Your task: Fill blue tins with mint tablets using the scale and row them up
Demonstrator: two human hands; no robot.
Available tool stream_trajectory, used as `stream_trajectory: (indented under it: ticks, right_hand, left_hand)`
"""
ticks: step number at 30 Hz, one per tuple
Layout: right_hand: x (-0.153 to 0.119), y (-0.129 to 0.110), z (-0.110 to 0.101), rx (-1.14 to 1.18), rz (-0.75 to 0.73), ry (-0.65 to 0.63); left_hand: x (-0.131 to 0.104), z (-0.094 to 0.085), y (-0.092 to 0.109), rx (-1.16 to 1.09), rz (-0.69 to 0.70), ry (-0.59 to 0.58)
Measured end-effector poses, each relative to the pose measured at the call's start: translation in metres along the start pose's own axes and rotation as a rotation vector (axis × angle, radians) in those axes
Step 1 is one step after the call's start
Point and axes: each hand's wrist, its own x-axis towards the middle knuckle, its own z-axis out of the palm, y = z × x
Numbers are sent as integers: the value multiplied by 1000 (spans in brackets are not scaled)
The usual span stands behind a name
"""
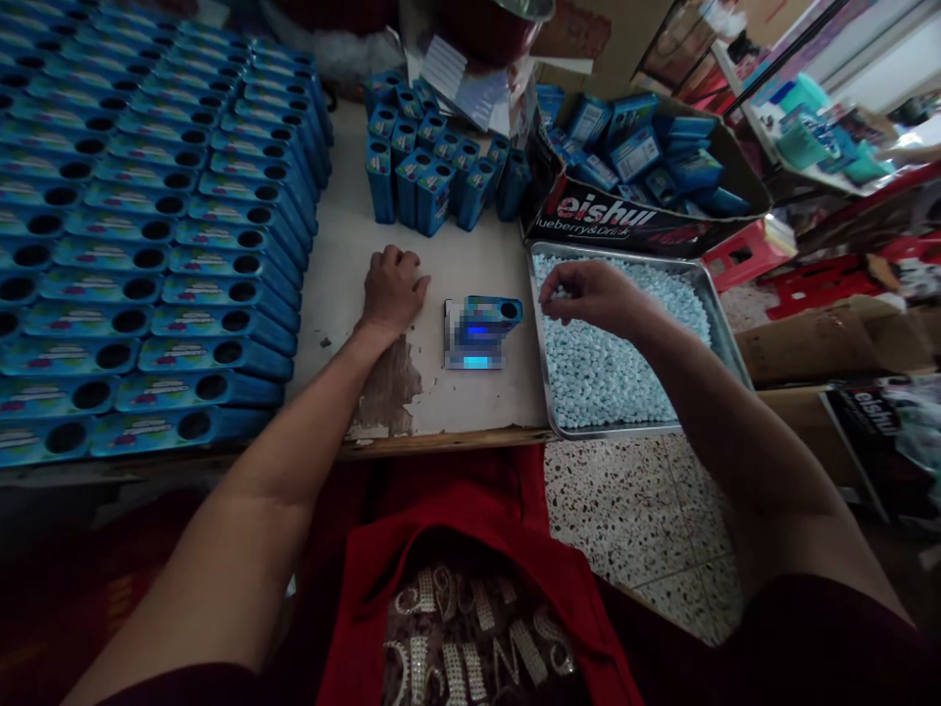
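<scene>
Pellets, crowded carton just behind

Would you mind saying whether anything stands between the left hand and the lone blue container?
Nothing visible does: just tabletop and the edge of a pixelated device lie between the left hand and the blue container.

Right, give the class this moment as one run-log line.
left hand: on table | right hand: over pellet tray, grip contents unclear | blue box: between hands, opening upward
</scene>
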Motion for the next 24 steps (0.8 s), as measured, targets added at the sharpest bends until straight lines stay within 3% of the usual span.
stream_trajectory:
  ticks: [5,11,19,24]
  right_hand:
    - [9,-49,17,-552,-206,-22]
    - [11,-55,28,-659,-236,-64]
    - [9,-53,25,-458,-233,-11]
    - [15,-29,5,-2,-86,84]
  left_hand:
    - [1,1,0,-23,-15,-20]
    - [0,1,2,18,-18,-18]
    - [1,2,0,51,11,-7]
    - [1,5,-5,1,17,0]
